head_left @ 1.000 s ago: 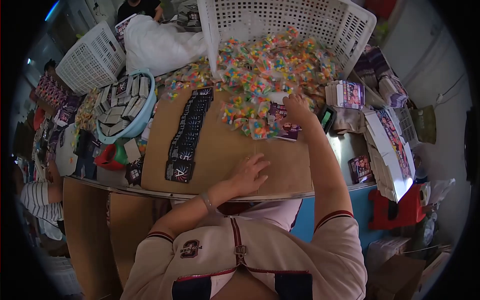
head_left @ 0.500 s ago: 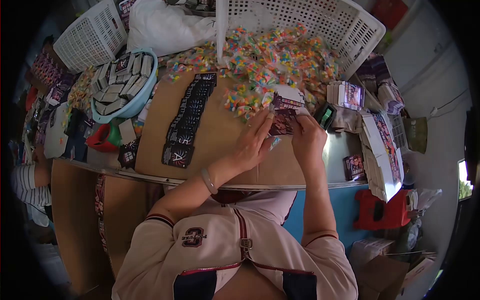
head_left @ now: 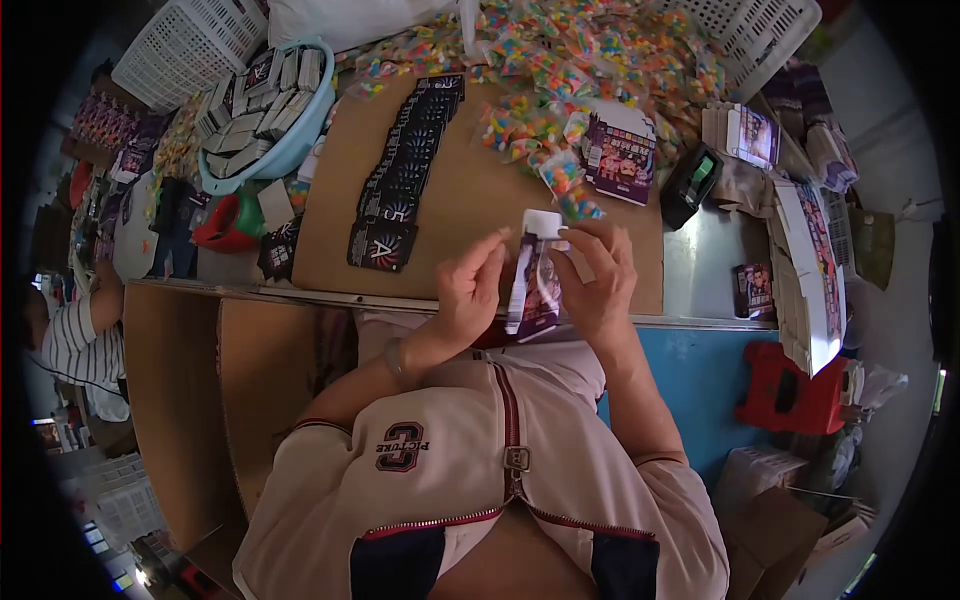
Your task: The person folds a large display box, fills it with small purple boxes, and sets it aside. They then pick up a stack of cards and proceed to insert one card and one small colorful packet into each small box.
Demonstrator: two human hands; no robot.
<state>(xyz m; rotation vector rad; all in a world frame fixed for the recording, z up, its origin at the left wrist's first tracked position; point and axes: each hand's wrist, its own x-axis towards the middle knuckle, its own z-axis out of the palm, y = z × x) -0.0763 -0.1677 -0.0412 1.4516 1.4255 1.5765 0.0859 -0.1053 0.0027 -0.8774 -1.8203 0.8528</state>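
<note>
A small purple and white box [head_left: 537, 285] stands at the table's front edge with its white top flap up. My right hand [head_left: 598, 275] is at the box's right side, thumb and forefinger pinched at its upper edge. To the left of the box, my left hand [head_left: 471, 285] has its fingers bent together; whether anything is between them is hidden. Beyond my hands lie flat purple boxes [head_left: 620, 158] and packets of coloured candy [head_left: 562, 172]. A long overlapping row of black cards [head_left: 408, 165] runs over the brown cardboard [head_left: 330, 200].
A blue basin [head_left: 325, 100] full of card stacks sits at the left, near a red and green container [head_left: 230, 222]. A black tape dispenser [head_left: 690, 185] and stacked white cartons [head_left: 808, 270] are at the right. Another person's striped sleeve [head_left: 75, 335] shows at far left.
Both hands have come back toward the table's front edge, where a box now stands upright. Flat purple boxes are left lying farther back. The view has shifted.
</note>
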